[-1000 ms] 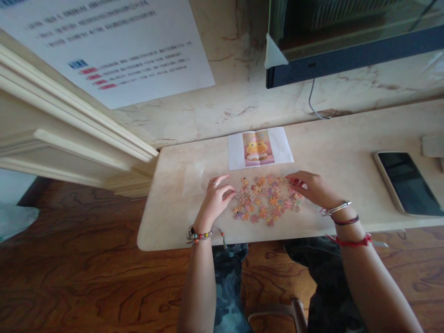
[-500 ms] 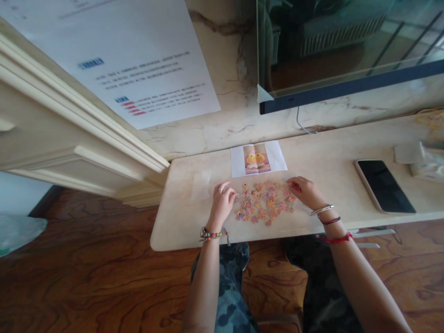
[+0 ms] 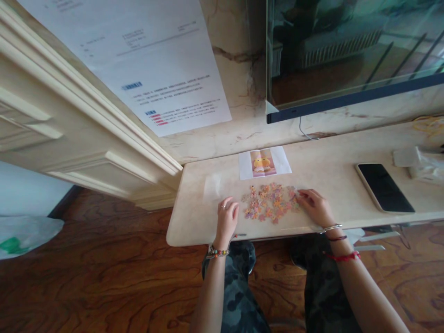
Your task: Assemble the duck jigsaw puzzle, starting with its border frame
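Observation:
A loose pile of small pink and orange jigsaw pieces point(image 3: 269, 202) lies on the marble table point(image 3: 194, 226). My left hand point(image 3: 227, 219) rests on the table just left of the pile, fingers curled loosely, a ring on one finger, nothing visible in it. My right hand point(image 3: 314, 206) lies at the pile's right edge, fingers bent and touching the outermost pieces. Behind the pile sits a printed picture sheet point(image 3: 264, 163) showing a yellow cartoon figure on pink.
A dark phone point(image 3: 384, 187) lies face up to the right, with a plastic bag point(image 3: 423, 164) beyond it. A screen point(image 3: 350, 51) and a large printed notice point(image 3: 152, 60) hang on the marble wall. Cream panelling point(image 3: 69, 138) stands left; wooden floor below.
The view has tilted up and shifted, so the table sits lower and smaller. My left hand drew back toward the table's front edge. My right hand stayed at the pile's right side.

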### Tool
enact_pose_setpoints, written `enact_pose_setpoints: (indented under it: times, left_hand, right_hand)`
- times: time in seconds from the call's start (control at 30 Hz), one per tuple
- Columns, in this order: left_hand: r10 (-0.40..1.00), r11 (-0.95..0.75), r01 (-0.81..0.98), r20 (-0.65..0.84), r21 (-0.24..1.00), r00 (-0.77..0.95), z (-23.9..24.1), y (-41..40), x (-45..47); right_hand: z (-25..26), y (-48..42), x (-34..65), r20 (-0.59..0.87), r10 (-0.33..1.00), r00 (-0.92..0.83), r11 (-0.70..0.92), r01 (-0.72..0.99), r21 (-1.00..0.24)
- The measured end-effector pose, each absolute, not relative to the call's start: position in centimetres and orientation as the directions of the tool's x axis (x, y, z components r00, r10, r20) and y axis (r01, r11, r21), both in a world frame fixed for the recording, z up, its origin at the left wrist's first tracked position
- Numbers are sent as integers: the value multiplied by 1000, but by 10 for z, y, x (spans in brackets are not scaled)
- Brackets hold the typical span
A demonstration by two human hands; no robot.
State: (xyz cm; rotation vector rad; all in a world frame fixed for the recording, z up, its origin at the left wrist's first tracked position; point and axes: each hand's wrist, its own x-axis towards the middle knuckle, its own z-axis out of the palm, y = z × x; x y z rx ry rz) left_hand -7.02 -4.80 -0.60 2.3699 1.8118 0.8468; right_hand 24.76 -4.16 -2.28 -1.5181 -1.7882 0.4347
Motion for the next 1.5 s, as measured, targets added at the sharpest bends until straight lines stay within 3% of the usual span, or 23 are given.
enact_pose_setpoints:
  times: [0.47, 0.63, 0.8, 1.13, 1.4, 1.5]
  left_hand:
    - [912, -332, 860, 365, 388, 188, -1, -74, -44]
    - [913, -346, 856, 349, 384, 213, 2, -84, -41]
    - [914, -348, 870, 332, 350, 233, 3, -106, -42]
    - [921, -352, 863, 297, 363, 251, 3, -113, -21]
    - [963, -93, 977, 268, 189, 40, 3, -93, -15]
    - [978, -83, 989, 199, 123, 57, 2, -84, -23]
  right_hand:
    - [-18, -72, 236, 393, 912, -117, 354, 709, -610]
    - [-17, -81, 223, 392, 890, -231, 406, 792, -455]
    - [-12, -77, 201, 279, 886, -370, 444, 852, -278]
    - [-21, -72, 203, 350, 903, -250, 375, 857, -354]
    - [-22, -73, 223, 325, 926, -192, 304, 890, -340]
    - [-25, -70, 229, 314, 931, -185, 285, 906, -313]
